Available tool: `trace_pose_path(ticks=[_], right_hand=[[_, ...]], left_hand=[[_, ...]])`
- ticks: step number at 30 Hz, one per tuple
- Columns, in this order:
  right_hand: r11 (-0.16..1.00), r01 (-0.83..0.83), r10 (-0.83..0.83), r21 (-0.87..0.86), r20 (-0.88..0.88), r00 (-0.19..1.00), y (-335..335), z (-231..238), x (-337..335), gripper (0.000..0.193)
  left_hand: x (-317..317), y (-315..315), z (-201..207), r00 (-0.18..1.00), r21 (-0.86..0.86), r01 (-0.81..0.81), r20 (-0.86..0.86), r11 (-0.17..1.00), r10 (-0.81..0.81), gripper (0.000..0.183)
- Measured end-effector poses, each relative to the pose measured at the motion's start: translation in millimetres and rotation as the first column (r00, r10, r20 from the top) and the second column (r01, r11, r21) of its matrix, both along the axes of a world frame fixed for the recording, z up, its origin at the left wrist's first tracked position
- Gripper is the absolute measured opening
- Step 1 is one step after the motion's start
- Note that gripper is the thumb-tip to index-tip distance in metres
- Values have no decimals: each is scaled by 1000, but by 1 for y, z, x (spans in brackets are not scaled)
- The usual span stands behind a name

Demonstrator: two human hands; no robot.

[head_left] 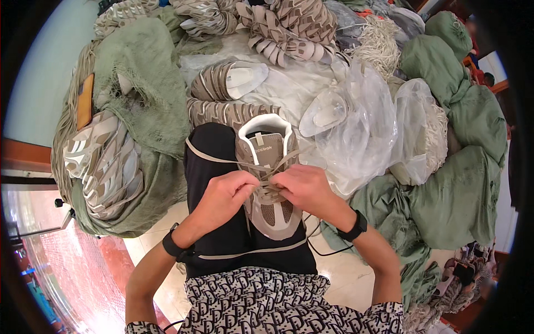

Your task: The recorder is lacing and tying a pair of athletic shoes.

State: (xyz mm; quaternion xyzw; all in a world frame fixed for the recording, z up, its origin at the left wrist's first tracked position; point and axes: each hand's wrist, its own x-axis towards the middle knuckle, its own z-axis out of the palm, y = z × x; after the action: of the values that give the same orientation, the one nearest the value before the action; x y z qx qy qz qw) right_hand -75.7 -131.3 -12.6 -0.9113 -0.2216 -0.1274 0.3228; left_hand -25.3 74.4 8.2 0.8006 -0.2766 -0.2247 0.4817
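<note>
A beige and brown sneaker [272, 222] with a white-lined collar rests on my black-trousered lap, toe toward me. Its eyelets carry a flat beige shoelace [222, 160], one length of which loops out over my left thigh. My left hand [222, 195] is closed, thumb against fingers, on the lace at the left eyelets. Opposite it, my right hand [306, 189] pinches the lace at the right eyelets. The fingertips partly hide the crossings between them. Another pale lace [250, 256] lies across my lap near the shirt hem.
Stacked shoe uppers [231, 114] lie just beyond my knees, with a pale insole-shaped piece [245, 78] on top. Clear plastic bags [361, 122] and green sacks [456, 200] fill the right. At left, a green cloth bundle [139, 83] holds more uppers [105, 167] and a phone in an orange case [85, 100].
</note>
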Motion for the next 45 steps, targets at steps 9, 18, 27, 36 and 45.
trace_pose_path(ticks=[9,18,27,36,45], right_hand=[[972,77,43,-221,489,871,-12,25,18,21],[995,-81,79,52,51,996,-23,8,6,29],[994,-114,112,1,175,978,-19,-3,14,18],[973,-45,-59,225,432,900,12,9,8,26],[941,93,-167,325,205,964,4,3,5,23]], left_hand=[[4,-25,5,986,-97,18,169,995,-2,13],[8,-19,3,998,-16,58,-1,998,-58,15],[8,-24,6,988,10,129,83,992,-129,18],[4,-38,14,977,75,128,163,989,-139,15],[0,-28,0,941,74,57,330,996,-78,12]])
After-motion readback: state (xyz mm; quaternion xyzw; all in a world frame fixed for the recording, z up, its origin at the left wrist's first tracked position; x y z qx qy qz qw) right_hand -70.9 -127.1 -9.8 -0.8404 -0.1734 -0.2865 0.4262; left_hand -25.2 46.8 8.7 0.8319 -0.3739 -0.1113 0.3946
